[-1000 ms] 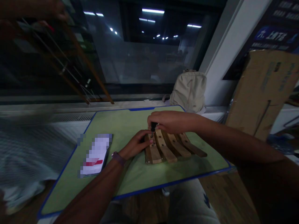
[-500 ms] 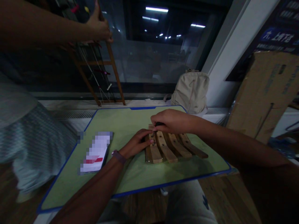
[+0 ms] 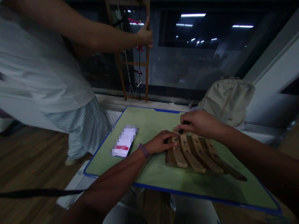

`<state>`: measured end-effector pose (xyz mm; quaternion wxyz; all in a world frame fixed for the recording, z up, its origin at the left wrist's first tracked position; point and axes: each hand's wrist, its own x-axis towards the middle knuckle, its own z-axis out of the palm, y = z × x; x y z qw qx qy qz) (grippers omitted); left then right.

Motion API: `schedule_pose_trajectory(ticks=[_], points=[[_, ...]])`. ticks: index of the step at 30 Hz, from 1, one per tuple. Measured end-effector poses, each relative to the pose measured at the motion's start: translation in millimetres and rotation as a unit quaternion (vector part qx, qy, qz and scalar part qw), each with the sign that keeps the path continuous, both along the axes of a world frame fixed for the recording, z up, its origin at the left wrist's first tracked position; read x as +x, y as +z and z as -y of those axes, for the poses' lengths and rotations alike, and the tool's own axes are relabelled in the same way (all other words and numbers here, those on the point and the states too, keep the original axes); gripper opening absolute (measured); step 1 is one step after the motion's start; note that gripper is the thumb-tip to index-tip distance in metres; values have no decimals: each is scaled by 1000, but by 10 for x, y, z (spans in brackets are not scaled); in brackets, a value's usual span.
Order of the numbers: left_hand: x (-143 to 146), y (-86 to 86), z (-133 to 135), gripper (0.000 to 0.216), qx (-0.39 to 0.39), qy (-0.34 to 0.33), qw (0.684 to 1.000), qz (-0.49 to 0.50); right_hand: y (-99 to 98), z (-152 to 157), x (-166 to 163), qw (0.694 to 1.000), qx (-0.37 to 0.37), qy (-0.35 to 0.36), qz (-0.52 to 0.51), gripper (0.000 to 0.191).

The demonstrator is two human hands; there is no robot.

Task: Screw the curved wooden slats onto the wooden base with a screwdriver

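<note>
A wooden slatted piece [image 3: 191,157] lies on the green tabletop, with several curved slats side by side and dark holes in them. My left hand [image 3: 162,142] steadies its left end, thumb and index finger on the leftmost slat beside the holes. Above that slat's far end, my right hand [image 3: 198,123] is closed around a black-handled screwdriver [image 3: 186,123], which points down at the slat. Most of the screwdriver is hidden by my fingers, and its tip is too dark to make out.
A phone [image 3: 125,141] with a lit screen lies left on the green table [image 3: 149,174]. Behind stand a beige backpack [image 3: 230,98] and a wooden frame with strings [image 3: 147,74]. At the left, another person's hand [image 3: 144,35] holds that frame.
My view has swung left, so the table and slatted piece appear farther right. The other person shows more fully. Both my hands stay at the leftmost slat.
</note>
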<state>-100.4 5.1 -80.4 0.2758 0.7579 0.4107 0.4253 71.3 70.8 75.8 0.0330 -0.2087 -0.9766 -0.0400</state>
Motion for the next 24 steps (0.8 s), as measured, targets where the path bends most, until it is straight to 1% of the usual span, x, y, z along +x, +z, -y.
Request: schedule_pose_trajectory(ticks=[1, 2, 3, 4, 6, 7, 8, 10, 12, 13, 15, 16, 18, 20, 22, 24], points=[[3, -3, 3, 39, 3, -1, 1000, -2, -9, 10, -20, 998, 38, -38, 16, 31], [7, -6, 6, 39, 7, -1, 1000, -3, -20, 21, -32, 996, 61, -61, 27, 34], [11, -9, 8, 39, 9, 0, 1000, -3, -32, 31, -33, 996, 63, -61, 29, 34], [14, -13, 9, 39, 11, 1, 1000, -3, -43, 39, -26, 998, 43, -40, 22, 30], [18, -19, 6, 38, 11, 5, 1000, -1, -60, 50, 6, 999, -31, 30, -9, 17], [18, -21, 4, 38, 10, 6, 1000, -2, -62, 55, 22, 996, -66, 61, -26, 16], [17, -23, 0, 38, 9, 7, 1000, -1, -58, 61, 33, 992, -93, 80, -37, 19], [12, -25, -6, 39, 8, 8, 1000, 0, -33, 84, 31, 990, -111, 81, -43, 18], [6, -29, -8, 39, 5, 7, 1000, 1, 3, 120, -1, 995, -90, 46, -19, 10], [4, -33, -8, 40, 4, 7, 1000, 1, 17, 141, -24, 997, -67, 24, 0, 10], [0, -43, -5, 42, 1, 7, 1000, 0, 29, 177, -71, 999, -13, -9, 29, 21], [0, -47, -1, 43, 2, 8, 1000, -2, 25, 189, -88, 999, 9, -14, 35, 26], [3, -53, 9, 45, 4, 4, 1000, -10, 5, 195, -103, 999, 27, 0, 27, 27], [8, -54, 22, 44, 6, 2, 1000, -16, -13, 179, -81, 999, 1, 42, 15, 20], [11, -54, 36, 44, 3, 11, 1000, 0, -11, 148, -24, 993, -56, 100, 17, 14], [12, -54, 50, 42, -10, 10, 1000, 16, 15, 115, 56, 983, -120, 139, 26, 13]])
